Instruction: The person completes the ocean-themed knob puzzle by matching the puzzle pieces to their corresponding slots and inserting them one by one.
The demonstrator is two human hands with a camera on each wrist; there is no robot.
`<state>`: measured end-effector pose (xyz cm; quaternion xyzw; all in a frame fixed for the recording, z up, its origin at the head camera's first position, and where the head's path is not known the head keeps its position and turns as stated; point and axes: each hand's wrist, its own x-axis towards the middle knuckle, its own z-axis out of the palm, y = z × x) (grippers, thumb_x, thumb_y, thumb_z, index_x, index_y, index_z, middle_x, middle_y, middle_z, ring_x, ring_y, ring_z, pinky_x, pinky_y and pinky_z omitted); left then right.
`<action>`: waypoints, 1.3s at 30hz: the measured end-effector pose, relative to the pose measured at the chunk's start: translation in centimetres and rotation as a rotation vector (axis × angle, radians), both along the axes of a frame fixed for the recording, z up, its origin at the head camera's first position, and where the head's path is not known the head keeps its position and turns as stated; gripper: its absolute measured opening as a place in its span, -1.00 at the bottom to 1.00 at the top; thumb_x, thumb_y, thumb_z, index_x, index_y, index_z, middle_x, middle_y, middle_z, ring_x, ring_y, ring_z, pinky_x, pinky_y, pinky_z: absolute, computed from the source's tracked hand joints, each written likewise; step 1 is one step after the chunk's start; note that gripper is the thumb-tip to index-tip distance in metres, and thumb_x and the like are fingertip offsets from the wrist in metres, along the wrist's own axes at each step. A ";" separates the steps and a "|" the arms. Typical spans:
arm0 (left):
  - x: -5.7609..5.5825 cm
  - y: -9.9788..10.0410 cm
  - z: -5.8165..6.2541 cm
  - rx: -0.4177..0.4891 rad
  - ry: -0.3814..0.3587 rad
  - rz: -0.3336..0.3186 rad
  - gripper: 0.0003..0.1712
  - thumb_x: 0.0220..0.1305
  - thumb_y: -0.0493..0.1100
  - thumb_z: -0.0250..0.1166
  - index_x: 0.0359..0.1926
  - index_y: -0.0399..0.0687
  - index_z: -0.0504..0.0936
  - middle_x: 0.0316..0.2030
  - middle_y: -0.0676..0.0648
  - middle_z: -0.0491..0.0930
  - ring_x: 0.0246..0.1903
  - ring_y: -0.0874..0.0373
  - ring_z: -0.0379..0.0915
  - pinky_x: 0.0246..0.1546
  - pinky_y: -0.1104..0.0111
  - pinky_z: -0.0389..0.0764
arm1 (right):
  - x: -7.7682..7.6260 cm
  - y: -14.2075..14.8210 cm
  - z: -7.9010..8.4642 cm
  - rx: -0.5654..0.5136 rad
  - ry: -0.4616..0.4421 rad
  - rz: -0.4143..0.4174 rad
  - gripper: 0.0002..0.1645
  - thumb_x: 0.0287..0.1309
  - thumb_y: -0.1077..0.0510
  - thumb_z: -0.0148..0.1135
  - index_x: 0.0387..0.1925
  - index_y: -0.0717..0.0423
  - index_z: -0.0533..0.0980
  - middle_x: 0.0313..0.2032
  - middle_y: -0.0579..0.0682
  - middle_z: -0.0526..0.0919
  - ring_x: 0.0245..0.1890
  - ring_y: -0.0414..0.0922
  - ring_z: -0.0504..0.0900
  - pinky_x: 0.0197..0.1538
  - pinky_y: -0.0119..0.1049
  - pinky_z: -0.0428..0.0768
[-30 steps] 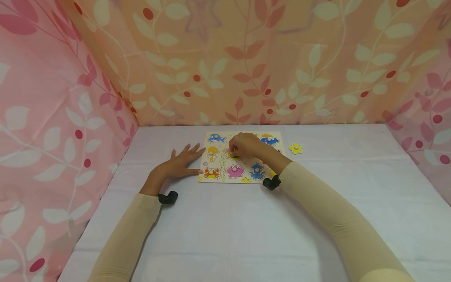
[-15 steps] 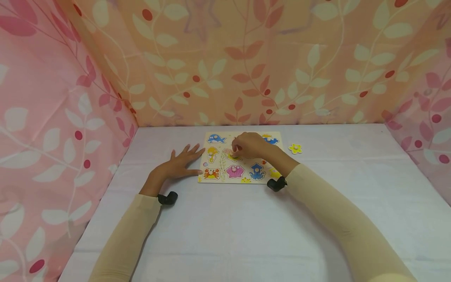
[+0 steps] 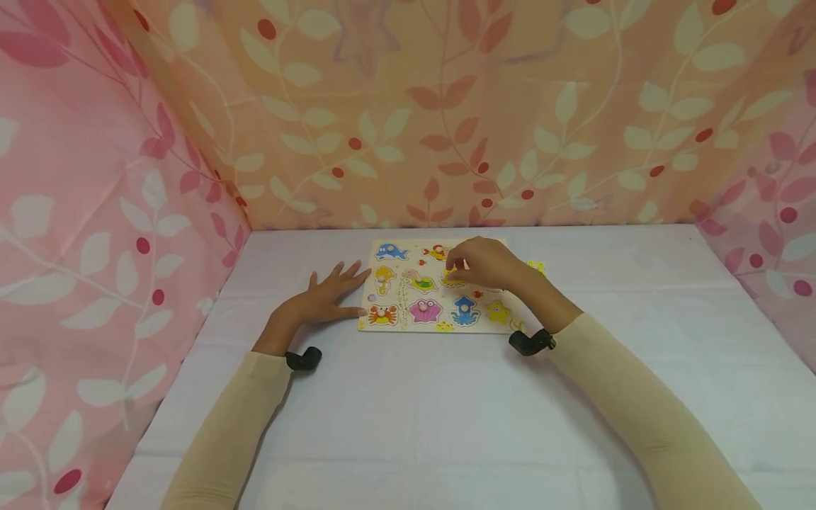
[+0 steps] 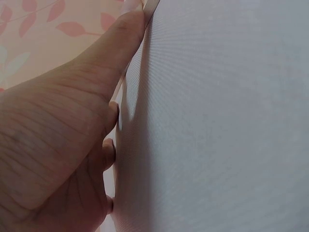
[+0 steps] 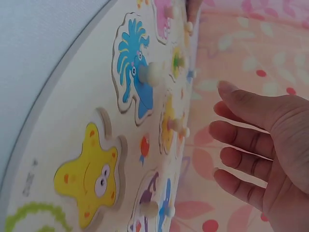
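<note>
A wooden peg puzzle board (image 3: 443, 291) with sea-animal pieces lies on the table. My left hand (image 3: 321, 296) lies flat at its left side, fingers spread, with the thumb at the board's edge. My right hand (image 3: 487, 263) hovers over the right half, fingers loosely bent and apart; in the right wrist view nothing is between them. The turtle piece (image 3: 421, 282) sits in the board, left of this hand. A bare star-shaped recess (image 5: 91, 176) shows at the lower right, beside the blue squid piece (image 5: 133, 70). The loose yellow star piece (image 3: 537, 266) is partly hidden behind my right wrist.
A white cloth (image 3: 408, 411) covers the table. Patterned fabric (image 3: 395, 127) hangs along the back, with pink fabric (image 3: 76, 212) at the left side. Each wrist wears a small black camera (image 3: 304, 358).
My right hand has let go of the turtle piece and moved right across the board, uncovering the turtle and fish pieces. The left hand has stayed in place.
</note>
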<state>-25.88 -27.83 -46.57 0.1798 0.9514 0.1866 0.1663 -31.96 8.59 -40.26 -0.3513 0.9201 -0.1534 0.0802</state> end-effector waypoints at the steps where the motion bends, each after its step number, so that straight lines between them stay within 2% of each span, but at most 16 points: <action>1: 0.0 0.0 0.0 0.000 -0.001 0.002 0.09 0.24 0.46 0.25 0.62 0.45 -0.12 0.63 0.09 -0.33 0.58 -0.10 -0.61 0.36 -0.34 -0.61 | 0.1 0.3 0.1 -0.006 0.002 -0.007 -0.80 0.22 -0.03 0.45 -0.17 -0.08 0.72 -0.41 -0.15 0.64 -0.29 -0.08 0.52 -0.19 -0.20 0.48; 10: 0.1 -0.3 -0.2 0.001 -0.006 0.011 0.11 0.22 0.49 0.24 0.62 0.46 -0.12 0.63 0.09 -0.33 0.58 -0.11 -0.61 0.36 -0.33 -0.61 | 0.7 3.3 -0.2 -0.038 0.022 -0.010 -0.82 0.22 0.03 0.46 -0.19 0.00 0.72 -0.45 -0.14 0.62 -0.36 -0.10 0.50 -0.23 -0.21 0.46; 16: 0.1 -0.5 -0.4 0.000 0.003 0.006 0.10 0.22 0.50 0.23 0.62 0.48 -0.13 0.63 0.10 -0.33 0.58 -0.11 -0.61 0.35 -0.34 -0.61 | 1.0 5.0 -0.5 -0.097 -0.005 -0.085 -0.83 0.22 0.06 0.45 -0.18 0.01 0.72 -0.44 -0.11 0.59 -0.35 -0.08 0.48 -0.26 -0.21 0.44; 21: 0.1 -0.3 -0.4 -0.002 0.011 0.001 0.10 0.21 0.49 0.24 0.62 0.48 -0.12 0.63 0.09 -0.32 0.58 -0.12 -0.60 0.35 -0.34 -0.61 | 1.0 6.4 -0.6 -0.138 -0.033 -0.153 -0.79 0.23 0.01 0.45 -0.17 0.01 0.72 -0.42 -0.10 0.60 -0.33 -0.06 0.47 -0.28 -0.20 0.40; 30: 0.2 0.0 0.1 0.004 0.004 -0.001 0.08 0.24 0.45 0.26 0.62 0.43 -0.09 0.63 0.09 -0.32 0.58 -0.11 -0.60 0.36 -0.34 -0.60 | 0.7 9.6 -0.7 -0.197 0.016 -0.234 -0.78 0.29 0.03 0.38 -0.14 0.06 0.73 -0.35 -0.05 0.67 -0.31 -0.03 0.47 -0.27 -0.19 0.42; 39: 0.0 -0.1 0.0 -0.006 0.005 -0.004 0.08 0.25 0.46 0.24 0.62 0.45 -0.12 0.63 0.09 -0.33 0.58 -0.09 -0.61 0.36 -0.33 -0.60 | 0.2 12.3 -0.9 -0.212 0.001 -0.361 -0.75 0.32 0.06 0.34 -0.10 0.12 0.71 -0.29 0.03 0.68 -0.28 0.02 0.46 -0.29 -0.15 0.39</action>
